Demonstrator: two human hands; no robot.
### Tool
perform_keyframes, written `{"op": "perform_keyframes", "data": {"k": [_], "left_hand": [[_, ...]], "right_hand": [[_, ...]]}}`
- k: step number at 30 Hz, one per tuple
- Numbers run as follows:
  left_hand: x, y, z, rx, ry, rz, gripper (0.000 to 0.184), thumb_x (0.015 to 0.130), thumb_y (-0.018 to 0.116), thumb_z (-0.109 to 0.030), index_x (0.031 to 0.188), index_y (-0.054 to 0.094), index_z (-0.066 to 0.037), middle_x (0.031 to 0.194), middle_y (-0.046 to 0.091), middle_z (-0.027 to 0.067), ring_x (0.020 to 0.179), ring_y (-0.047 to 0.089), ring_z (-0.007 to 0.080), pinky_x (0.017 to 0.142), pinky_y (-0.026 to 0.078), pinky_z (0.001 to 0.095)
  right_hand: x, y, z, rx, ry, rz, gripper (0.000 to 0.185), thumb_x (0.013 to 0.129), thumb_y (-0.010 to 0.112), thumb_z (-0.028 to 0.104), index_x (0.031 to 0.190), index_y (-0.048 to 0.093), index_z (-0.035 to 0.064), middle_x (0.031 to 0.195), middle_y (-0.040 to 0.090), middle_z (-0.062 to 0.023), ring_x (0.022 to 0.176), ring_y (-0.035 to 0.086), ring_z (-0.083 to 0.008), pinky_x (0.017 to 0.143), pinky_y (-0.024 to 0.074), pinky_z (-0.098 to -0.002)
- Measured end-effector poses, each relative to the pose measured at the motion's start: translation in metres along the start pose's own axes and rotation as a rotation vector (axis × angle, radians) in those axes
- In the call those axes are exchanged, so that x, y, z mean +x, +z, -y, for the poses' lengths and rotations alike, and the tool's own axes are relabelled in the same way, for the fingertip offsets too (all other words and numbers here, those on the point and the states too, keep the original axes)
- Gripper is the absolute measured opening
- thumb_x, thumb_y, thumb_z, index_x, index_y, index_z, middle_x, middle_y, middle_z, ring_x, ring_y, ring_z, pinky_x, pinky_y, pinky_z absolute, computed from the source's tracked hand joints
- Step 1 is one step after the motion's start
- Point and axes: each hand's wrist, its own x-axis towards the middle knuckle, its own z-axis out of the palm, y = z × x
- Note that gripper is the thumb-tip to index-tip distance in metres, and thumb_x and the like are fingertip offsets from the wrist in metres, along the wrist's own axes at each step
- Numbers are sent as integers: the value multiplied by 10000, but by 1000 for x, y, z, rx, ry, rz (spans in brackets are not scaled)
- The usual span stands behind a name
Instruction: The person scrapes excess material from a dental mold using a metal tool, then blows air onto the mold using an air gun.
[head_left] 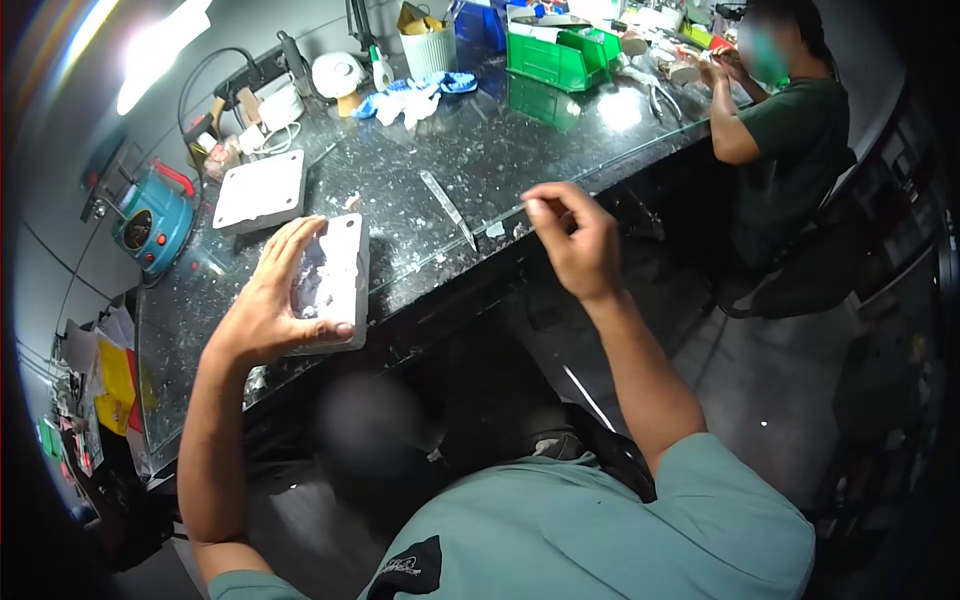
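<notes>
My left hand (pixel 262 305) grips a white block (pixel 346 270) at the bench's front edge, thumb along its near side and fingers over the far side. The block looks like half of a mould, with a hollow holding greyish-white crumbly material and a round hole in a corner. A similar white block (pixel 262 190) lies behind it, flat on the bench. Raised off the bench's edge to the right, my right hand (pixel 580 240) has curled fingers, with index and thumb tips close together. Whatever they may pinch is too small to make out. Between the hands lies a slim metal blade-like tool (pixel 448 208).
White crumbs dot the dark bench (pixel 400 160). A teal machine (pixel 153 225) stands at left. Behind are a blue-and-white cloth (pixel 415 97), a ribbed white bin (pixel 430 50) and green trays (pixel 560 60). Pliers (pixel 660 100) lie near a seated co-worker (pixel 790 140) at right.
</notes>
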Motion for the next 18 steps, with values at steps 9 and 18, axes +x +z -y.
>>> {"op": "perform_keyframes", "data": {"k": [9,18], "left_hand": [[-35,1,-7,49,-238,-215,1077,816,804,-673,1550,428,19,1585,446,259,1514,386,407,1265,308,479],[-34,24,43,-550,-569,-424,413,1055,672,-404,1051,707,8,819,641,43,604,557,105,558,454,275]], "right_hand": [[-22,-1,-12,107,-160,-252,167,1018,641,18,1178,689,-2,1199,653,-87,974,600,-125,851,489,-267],[-88,-133,-289,47,425,-582,619,990,760,362,1462,561,14,1457,582,-136,1412,495,-275,1200,359,-403]]}}
